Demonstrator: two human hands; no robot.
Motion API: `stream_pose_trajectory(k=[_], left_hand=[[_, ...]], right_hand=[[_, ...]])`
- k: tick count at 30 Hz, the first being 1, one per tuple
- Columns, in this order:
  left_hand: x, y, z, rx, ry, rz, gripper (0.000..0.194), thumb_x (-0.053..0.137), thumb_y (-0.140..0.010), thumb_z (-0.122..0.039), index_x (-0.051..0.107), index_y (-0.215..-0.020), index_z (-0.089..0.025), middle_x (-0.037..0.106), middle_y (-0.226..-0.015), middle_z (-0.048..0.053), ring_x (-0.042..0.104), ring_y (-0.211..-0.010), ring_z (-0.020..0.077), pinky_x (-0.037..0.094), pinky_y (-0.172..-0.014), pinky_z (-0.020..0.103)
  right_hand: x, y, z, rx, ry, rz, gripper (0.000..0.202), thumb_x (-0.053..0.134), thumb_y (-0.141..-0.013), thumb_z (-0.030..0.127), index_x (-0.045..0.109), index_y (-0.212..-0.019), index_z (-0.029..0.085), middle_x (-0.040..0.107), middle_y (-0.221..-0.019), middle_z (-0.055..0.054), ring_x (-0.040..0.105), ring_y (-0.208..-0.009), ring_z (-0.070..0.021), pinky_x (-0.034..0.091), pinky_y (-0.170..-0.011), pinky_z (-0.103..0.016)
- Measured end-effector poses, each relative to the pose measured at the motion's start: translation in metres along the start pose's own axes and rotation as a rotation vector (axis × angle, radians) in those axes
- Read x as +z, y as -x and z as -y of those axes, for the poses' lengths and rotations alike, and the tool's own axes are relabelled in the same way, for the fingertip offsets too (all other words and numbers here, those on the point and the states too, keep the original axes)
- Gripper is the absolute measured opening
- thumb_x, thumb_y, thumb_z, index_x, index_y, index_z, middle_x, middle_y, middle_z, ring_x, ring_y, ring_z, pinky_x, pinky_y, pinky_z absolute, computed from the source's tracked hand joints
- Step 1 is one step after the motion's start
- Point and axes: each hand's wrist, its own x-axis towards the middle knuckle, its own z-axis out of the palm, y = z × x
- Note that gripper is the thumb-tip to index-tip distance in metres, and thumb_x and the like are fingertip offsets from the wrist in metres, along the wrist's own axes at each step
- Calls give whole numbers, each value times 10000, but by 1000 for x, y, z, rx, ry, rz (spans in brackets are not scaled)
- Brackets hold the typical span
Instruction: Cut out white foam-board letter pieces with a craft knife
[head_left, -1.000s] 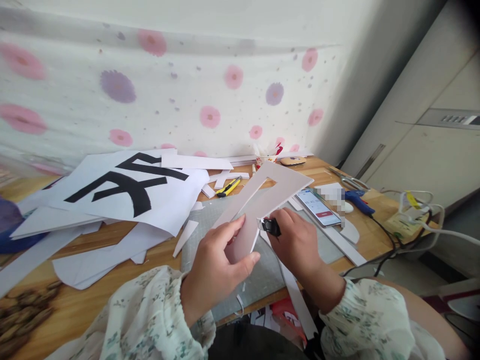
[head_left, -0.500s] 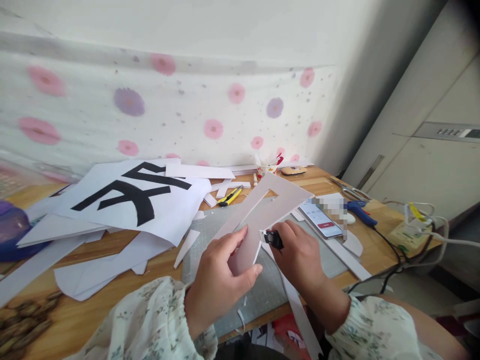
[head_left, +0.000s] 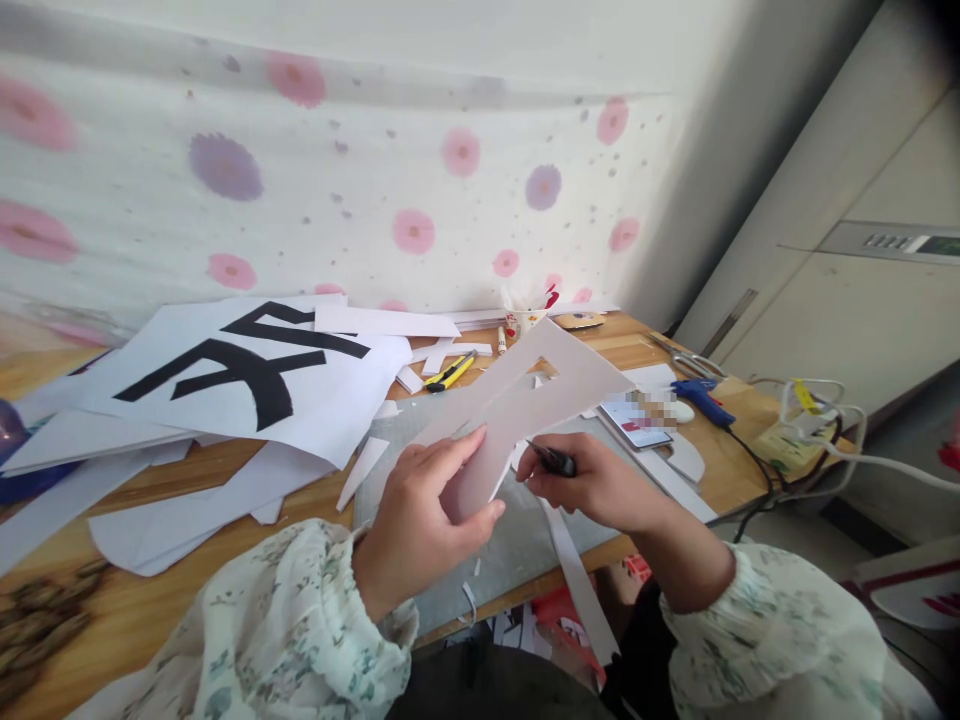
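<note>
My left hand [head_left: 435, 510] is closed on a white foam board cut-out [head_left: 517, 405], thumb along its lower edge and fingers on its face. The cut-out is tilted up above a grey cutting mat [head_left: 517, 545] and has a slot through its upper part. In my right hand [head_left: 592, 480] is a black craft knife [head_left: 555, 460], gripped between thumb and fingers. Its thin tip points left, close to the right edge of the cut-out; whether it touches I cannot tell. A narrow white strip [head_left: 574, 570] lies below my right hand and runs past the table's front edge.
A white sheet with black character shapes [head_left: 255, 385] covers the left of the wooden table. Behind the mat lie a yellow utility knife [head_left: 450, 371] and a paper cup [head_left: 525, 322]. Rightward are a phone [head_left: 634, 420], a blue glue gun [head_left: 705, 402], scissors [head_left: 686, 358] and cables.
My right hand has turned and drawn the knife slightly away from the notch in the board's edge. My left hand keeps its grip. The whole view has shifted a little.
</note>
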Motion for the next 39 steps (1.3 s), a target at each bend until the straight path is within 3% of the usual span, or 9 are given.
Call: stream_pose_trajectory(k=[10,25,32,39], left_hand=[[5,6,13,83,116,15,562,667,-709,-279,593,-1261,-203,704,-1105,69,654,-945,231,497,-918,384],[-7,-3,4,18,209,130,576,705,-653,-279,635,-1219,-197,717,-1062,83,653,-922,244,518,-902,397],[-8,-2,5,-56,312,202,597,692,-665,-271,619,-1252,-191,694,-1128,90,640,-991,255,511,-915,395],[-8,-3,7,-136,456,277,596,692,-657,-274,625,-1245,-200,660,-1220,89,619,-1086,266,523,-916,363]], right_hand=[[-9,2,0,-65,38,116,51,587,-757,183,629,-771,158,522,-620,38,439,-531,-74,353,-486,-186],[-3,3,-2,-38,-31,179,39,557,-761,190,592,-775,183,481,-624,45,401,-507,-73,337,-447,-185],[-2,5,-2,-174,166,64,71,543,-799,183,608,-771,178,583,-698,12,510,-631,-108,437,-588,-211],[-4,10,5,-310,402,-65,270,534,-820,134,685,-1032,205,723,-982,-53,639,-852,-188,499,-768,-313]])
